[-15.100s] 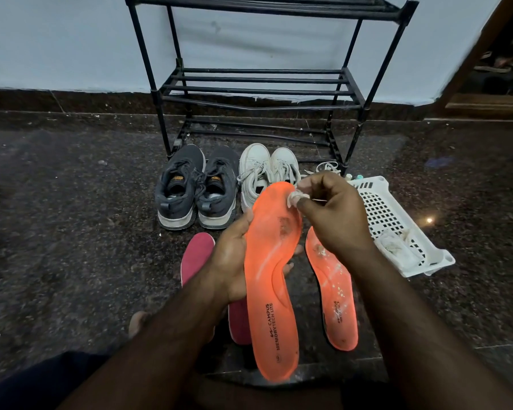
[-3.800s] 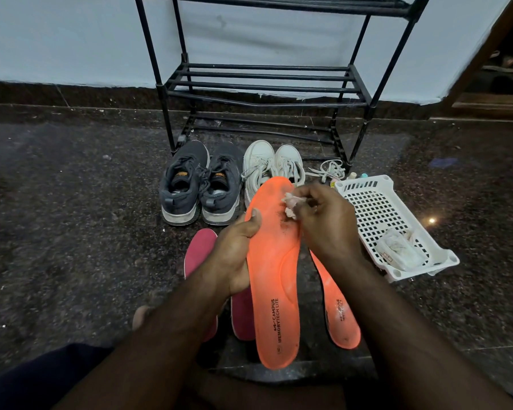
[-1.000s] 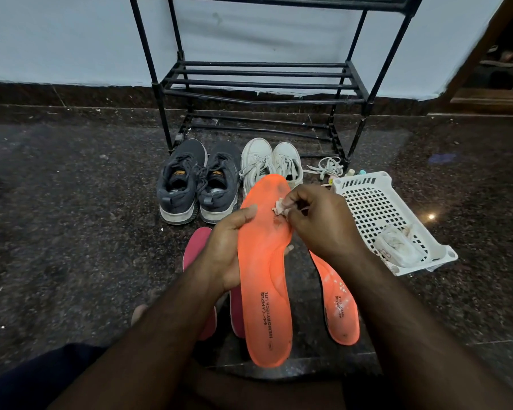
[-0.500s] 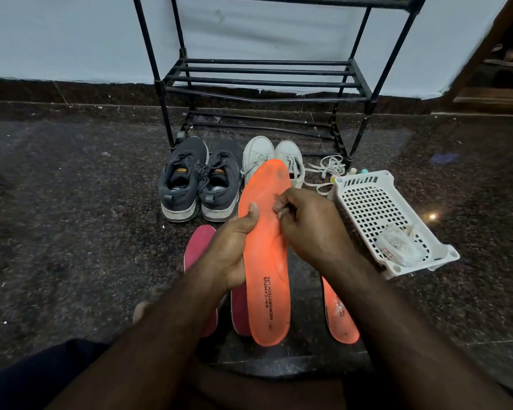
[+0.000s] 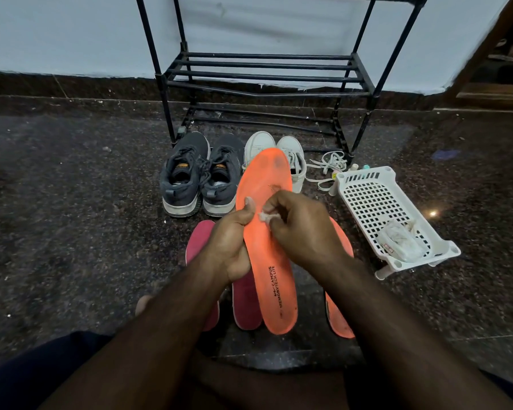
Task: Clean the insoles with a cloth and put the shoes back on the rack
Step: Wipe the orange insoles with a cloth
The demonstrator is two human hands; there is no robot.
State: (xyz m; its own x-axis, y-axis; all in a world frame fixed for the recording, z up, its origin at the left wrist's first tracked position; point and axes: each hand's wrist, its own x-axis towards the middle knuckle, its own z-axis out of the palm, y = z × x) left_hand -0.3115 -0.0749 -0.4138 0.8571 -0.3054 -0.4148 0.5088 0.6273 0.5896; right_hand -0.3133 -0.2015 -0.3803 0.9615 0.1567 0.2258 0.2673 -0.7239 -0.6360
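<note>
My left hand (image 5: 231, 238) grips the left edge of an orange insole (image 5: 268, 261), held upright with its toe end pointing away from me. My right hand (image 5: 301, 229) pinches a small white cloth (image 5: 264, 216) against the insole's middle. A second orange insole (image 5: 339, 291) lies on the floor to the right, mostly hidden by my right arm. Two dark pink insoles (image 5: 246, 303) lie on the floor under my left hand. A grey pair of shoes (image 5: 200, 179) and a white pair (image 5: 292, 161) stand in front of the black rack (image 5: 267, 72).
A white perforated plastic basket (image 5: 376, 202) sits on the floor to the right, holding a clear packet (image 5: 397, 241). Loose white laces (image 5: 329, 165) lie by the rack's right leg. The floor is dark speckled stone. My leg shows at the bottom.
My right hand with the cloth has slid from the insole's toe area down toward its middle. The insole's toe end now shows uncovered.
</note>
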